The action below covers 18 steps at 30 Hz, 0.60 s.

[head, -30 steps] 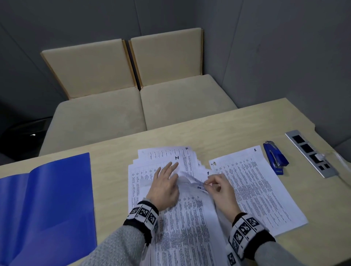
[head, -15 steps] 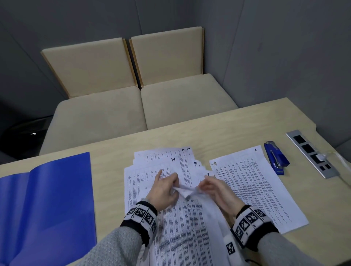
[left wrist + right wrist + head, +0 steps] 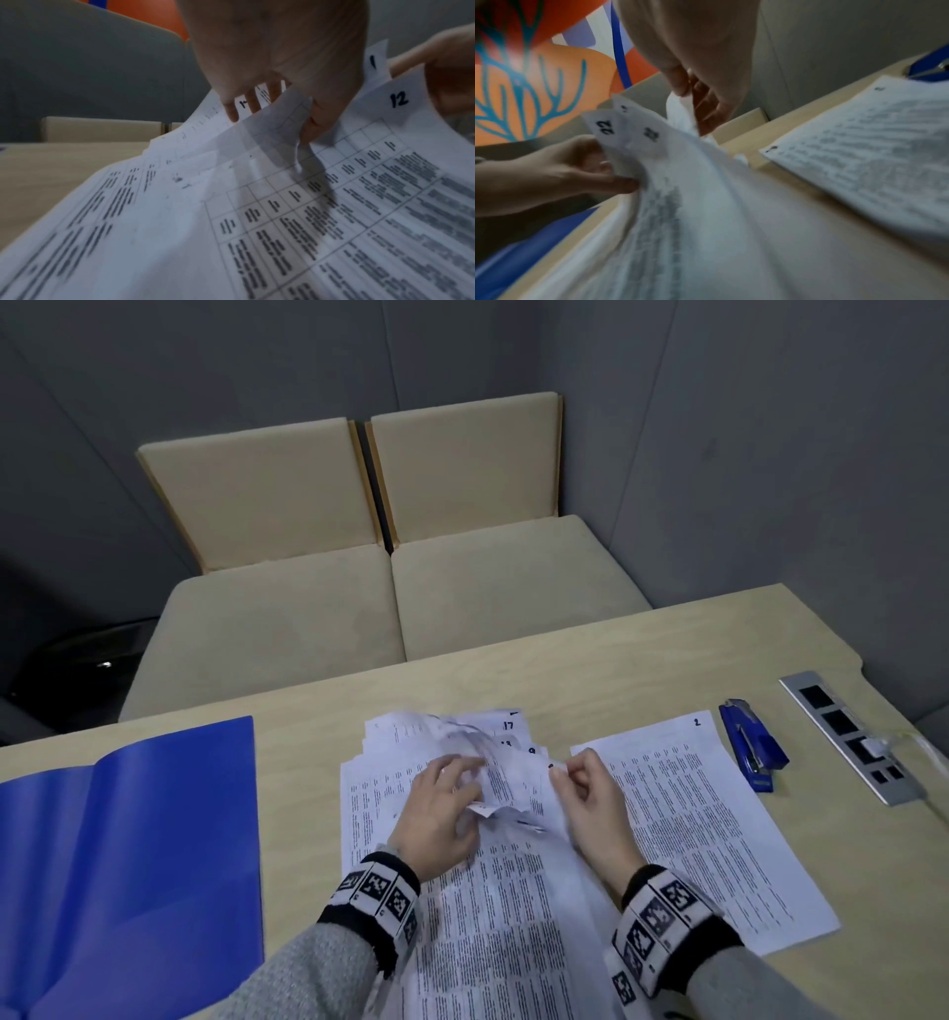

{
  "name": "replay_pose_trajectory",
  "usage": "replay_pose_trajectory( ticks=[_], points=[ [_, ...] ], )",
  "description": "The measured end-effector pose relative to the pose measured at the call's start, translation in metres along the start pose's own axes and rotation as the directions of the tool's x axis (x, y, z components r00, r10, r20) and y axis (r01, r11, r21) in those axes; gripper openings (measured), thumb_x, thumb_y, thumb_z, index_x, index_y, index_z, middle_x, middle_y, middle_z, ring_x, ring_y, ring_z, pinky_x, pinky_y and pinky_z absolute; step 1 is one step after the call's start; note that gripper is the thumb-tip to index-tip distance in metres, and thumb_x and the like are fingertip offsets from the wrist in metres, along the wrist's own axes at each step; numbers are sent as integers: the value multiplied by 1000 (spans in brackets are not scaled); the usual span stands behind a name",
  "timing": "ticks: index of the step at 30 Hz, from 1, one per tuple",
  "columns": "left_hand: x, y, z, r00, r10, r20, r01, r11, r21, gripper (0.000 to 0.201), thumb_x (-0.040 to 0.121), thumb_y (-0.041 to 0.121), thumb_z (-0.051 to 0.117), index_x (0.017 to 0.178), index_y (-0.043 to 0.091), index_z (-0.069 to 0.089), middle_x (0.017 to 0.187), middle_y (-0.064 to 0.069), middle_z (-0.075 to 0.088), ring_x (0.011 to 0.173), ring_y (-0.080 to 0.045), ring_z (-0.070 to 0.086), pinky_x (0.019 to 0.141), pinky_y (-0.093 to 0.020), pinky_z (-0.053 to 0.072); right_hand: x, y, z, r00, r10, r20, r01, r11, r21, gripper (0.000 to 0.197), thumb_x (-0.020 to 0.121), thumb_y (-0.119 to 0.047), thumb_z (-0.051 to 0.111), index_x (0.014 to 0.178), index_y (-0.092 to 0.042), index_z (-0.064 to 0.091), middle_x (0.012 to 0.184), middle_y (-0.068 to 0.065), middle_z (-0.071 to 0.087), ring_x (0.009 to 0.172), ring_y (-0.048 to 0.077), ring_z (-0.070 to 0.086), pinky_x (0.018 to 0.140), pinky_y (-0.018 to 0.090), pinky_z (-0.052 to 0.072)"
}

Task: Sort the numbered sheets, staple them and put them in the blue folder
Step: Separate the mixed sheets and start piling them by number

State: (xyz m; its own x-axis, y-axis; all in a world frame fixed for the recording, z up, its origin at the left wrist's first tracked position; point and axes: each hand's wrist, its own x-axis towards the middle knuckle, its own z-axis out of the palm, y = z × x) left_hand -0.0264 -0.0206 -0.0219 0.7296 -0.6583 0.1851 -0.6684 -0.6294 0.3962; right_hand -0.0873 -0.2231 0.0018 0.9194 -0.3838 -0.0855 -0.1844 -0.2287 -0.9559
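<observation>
A loose pile of numbered sheets [image 3: 488, 891] lies in front of me on the table, its top corners fanned and lifted. My left hand [image 3: 459, 780] grips several raised corners, among them sheets marked 22 [image 3: 605, 126] and 12 [image 3: 398, 99]. To its right, my right hand [image 3: 570, 767] pinches the corner of one sheet [image 3: 682, 113] between thumb and fingers. A separate sheet marked 2 [image 3: 719, 829] lies flat to the right. The blue stapler [image 3: 752, 747] sits beyond it. The blue folder [image 3: 128, 855] lies open at the left.
A metal socket strip [image 3: 852, 737] with a plugged cable is set into the table [image 3: 590, 670] near its right edge. Two beige seats [image 3: 390, 598] stand behind the table, against grey walls.
Both hands have moved slightly away from me over the pile. The lifted corners have fanned wider, and numbers 17, 13 and 9 show at the pile's top right.
</observation>
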Motion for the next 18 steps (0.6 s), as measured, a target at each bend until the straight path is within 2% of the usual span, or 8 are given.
replay_pose_trajectory(
  ticks=[4, 6, 9, 11, 13, 14, 16, 18],
  points=[
    [10, 13, 3, 980, 199, 26, -200, 962, 184, 9, 67, 18, 53, 76, 20, 53, 153, -2, 30, 137, -34, 30, 106, -48, 29, -8, 7, 10, 988, 132, 80, -122, 986, -117, 7, 91, -11, 56, 93, -16, 52, 77, 5, 66, 63, 10, 60, 54, 18, 47],
    [15, 17, 3, 971, 228, 68, -238, 944, 230, 13, 66, 20, 52, 79, 22, 54, 153, 0, 29, 140, -33, 26, 110, -52, 20, -13, 7, 13, 979, 138, 150, -108, 976, -189, 5, 90, -11, 56, 86, -8, 56, 84, 11, 67, 75, 23, 67, 57, 27, 55],
    [17, 10, 4, 981, 176, 80, -191, 946, 262, 20, 65, 23, 57, 85, 20, 55, 143, -7, 44, 139, -32, 27, 108, -62, 23, -14, 0, 8, 991, 56, 121, -22, 965, -262, 16, 94, -13, 52, 79, -9, 50, 71, 8, 61, 61, 23, 58, 52, 23, 44],
    [15, 1, 4, 992, 120, 34, -124, 974, 189, 15, 68, 22, 56, 82, 18, 53, 135, -13, 48, 138, -34, 28, 105, -64, 29, -12, -11, 0, 998, 44, 35, -31, 950, -311, 7, 98, -11, 45, 92, -11, 49, 70, 2, 55, 50, 10, 46, 42, 15, 35],
    [13, -6, 4, 997, 80, -4, -79, 990, 117, 15, 69, 16, 61, 80, 17, 50, 133, -17, 47, 137, -36, 28, 107, -57, 30, -7, -17, -10, 994, 98, -48, -108, 946, -306, 11, 99, -10, 38, 106, -4, 45, 81, 7, 55, 55, 7, 47, 38, 13, 35],
    [13, -10, 4, 997, 72, -10, -71, 992, 100, 18, 68, 14, 63, 80, 17, 49, 132, -17, 47, 135, -38, 31, 106, -55, 31, -5, -21, -16, 988, 130, -79, -148, 944, -295, 15, 100, -10, 36, 110, -2, 43, 87, 12, 57, 61, 12, 52, 43, 16, 39],
    [13, -13, 4, 998, 60, -2, -60, 995, 79, 22, 68, 12, 65, 82, 17, 48, 131, -19, 48, 130, -41, 37, 102, -52, 37, 4, -31, -28, 965, 184, -186, -229, 937, -262, 31, 100, -10, 37, 129, -1, 42, 113, 23, 58, 93, 31, 60, 73, 31, 47],
    [13, -14, 4, 1000, 26, 3, -26, 998, 55, 21, 68, 11, 65, 82, 16, 50, 130, -20, 48, 125, -40, 42, 98, -52, 41, 22, -34, -48, 932, 238, -272, -293, 938, -185, 44, 100, -12, 38, 143, -3, 32, 141, 21, 44, 127, 35, 45, 102, 39, 37]
  ],
)
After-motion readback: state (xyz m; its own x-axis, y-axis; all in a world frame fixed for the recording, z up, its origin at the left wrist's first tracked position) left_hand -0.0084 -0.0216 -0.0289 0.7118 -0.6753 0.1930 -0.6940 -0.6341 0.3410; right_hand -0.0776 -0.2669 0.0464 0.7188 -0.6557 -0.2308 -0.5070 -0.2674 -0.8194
